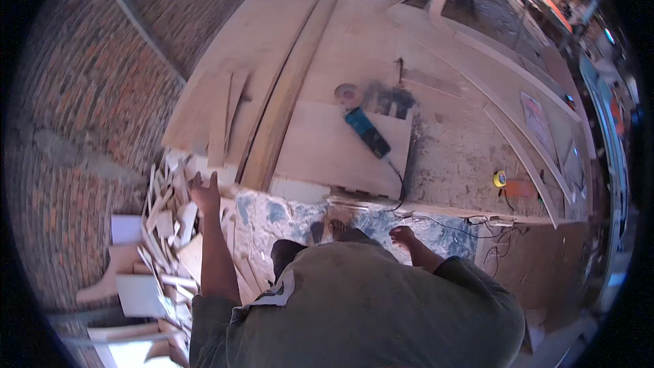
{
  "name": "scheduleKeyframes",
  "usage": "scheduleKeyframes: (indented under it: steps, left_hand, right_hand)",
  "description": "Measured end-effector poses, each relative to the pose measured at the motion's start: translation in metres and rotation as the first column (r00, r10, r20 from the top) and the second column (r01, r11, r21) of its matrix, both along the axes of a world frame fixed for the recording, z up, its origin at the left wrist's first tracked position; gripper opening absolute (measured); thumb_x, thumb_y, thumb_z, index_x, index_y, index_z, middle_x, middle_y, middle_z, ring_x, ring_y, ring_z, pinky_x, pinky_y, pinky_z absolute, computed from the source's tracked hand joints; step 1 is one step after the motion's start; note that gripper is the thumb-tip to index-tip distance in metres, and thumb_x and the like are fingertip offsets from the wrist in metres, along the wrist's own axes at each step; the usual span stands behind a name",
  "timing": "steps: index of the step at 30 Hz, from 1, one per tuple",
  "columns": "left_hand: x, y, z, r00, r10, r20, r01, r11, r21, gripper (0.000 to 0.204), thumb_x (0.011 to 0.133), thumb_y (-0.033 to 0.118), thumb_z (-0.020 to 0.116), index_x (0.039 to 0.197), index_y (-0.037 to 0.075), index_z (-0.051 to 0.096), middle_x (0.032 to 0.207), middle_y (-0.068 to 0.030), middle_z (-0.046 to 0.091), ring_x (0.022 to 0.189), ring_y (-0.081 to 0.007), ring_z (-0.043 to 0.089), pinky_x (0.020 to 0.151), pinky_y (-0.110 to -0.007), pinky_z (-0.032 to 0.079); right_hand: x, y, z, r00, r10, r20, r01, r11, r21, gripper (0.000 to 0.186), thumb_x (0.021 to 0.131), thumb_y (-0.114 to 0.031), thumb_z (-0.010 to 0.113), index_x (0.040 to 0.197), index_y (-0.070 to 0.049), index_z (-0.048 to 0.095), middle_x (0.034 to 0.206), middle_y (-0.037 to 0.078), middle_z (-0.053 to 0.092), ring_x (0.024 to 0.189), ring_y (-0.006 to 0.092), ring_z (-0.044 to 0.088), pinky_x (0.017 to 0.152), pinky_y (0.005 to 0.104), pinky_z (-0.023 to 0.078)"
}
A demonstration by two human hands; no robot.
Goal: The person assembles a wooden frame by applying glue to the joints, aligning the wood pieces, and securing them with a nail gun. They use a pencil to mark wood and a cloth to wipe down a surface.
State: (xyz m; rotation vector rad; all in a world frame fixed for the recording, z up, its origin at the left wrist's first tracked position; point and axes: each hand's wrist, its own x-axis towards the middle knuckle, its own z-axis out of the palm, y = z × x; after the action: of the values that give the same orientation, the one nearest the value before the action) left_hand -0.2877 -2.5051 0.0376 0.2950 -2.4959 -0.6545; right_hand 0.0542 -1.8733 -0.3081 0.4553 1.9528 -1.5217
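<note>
My left hand [204,192] is raised at the table's near left corner, its thumb and fingers apart and nothing between them. Just beyond it are the ends of thin wooden strips [218,123] lying on the table. My right hand [403,237] hangs near the front edge with its fingers curled in, and I see nothing held in it. Farther away, a teal and black angle grinder [368,133] with a round disc rests on a flat wooden panel [320,143]. Its cord runs down over the table's front edge.
A long wooden beam [289,95] lies across the dusty worktable [449,143]. Wood offcuts [167,225] are heaped on the left below a brick wall [88,129]. At right are a yellow tape measure [499,178] and long thin strips [521,150].
</note>
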Motion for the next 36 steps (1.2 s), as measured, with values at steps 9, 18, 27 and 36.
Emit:
scheduleKeyframes:
  steps: [9,18,27,36]
  left_hand:
    - [-0.182,-0.043,-0.056,0.973,-0.069,0.219,0.117,0.969,-0.218,0.101,0.067,0.052,0.087,0.139,-0.009,0.048,0.129,-0.0304,0.052,0.122,-0.0431,0.050,0.107,-0.051,0.038]
    - [-0.223,-0.020,-0.100,0.832,-0.232,0.504,0.269,0.963,0.000,0.085,0.067,0.040,0.086,0.136,0.002,0.054,0.121,-0.0270,0.055,0.115,-0.0425,0.056,0.095,-0.049,0.049]
    - [-0.230,-0.025,-0.035,0.975,-0.207,0.078,0.202,0.977,0.070,0.083,0.077,0.037,0.081,0.138,-0.010,0.049,0.118,-0.0345,0.060,0.107,-0.0454,0.062,0.094,-0.050,0.052]
    - [-0.020,0.245,0.094,0.856,-0.516,-0.028,0.404,0.635,0.659,0.061,0.092,0.026,0.068,0.137,-0.011,0.049,0.125,-0.0232,0.064,0.111,-0.0318,0.064,0.096,-0.039,0.051]
  right_hand:
    - [-0.005,-0.145,0.134,0.845,-0.499,-0.192,0.511,0.645,0.568,0.029,0.085,-0.037,0.068,0.093,-0.010,0.075,0.087,0.013,0.073,0.073,0.0285,0.070,0.072,0.0407,0.056]
    - [0.249,-0.361,0.046,0.912,-0.206,0.355,-0.201,0.531,0.823,0.031,0.087,-0.042,0.061,0.084,-0.016,0.078,0.081,0.007,0.073,0.078,0.0298,0.070,0.071,0.0474,0.055]
    - [0.258,-0.388,0.070,0.995,-0.102,-0.014,0.081,0.688,0.721,0.029,0.085,-0.033,0.073,0.093,-0.006,0.075,0.085,0.012,0.074,0.069,0.0222,0.072,0.062,0.0375,0.060]
    - [0.339,-0.201,0.132,0.724,-0.690,-0.016,0.514,0.523,0.680,0.040,0.084,-0.042,0.070,0.110,-0.011,0.074,0.098,0.012,0.075,0.089,0.0271,0.072,0.085,0.0387,0.056]
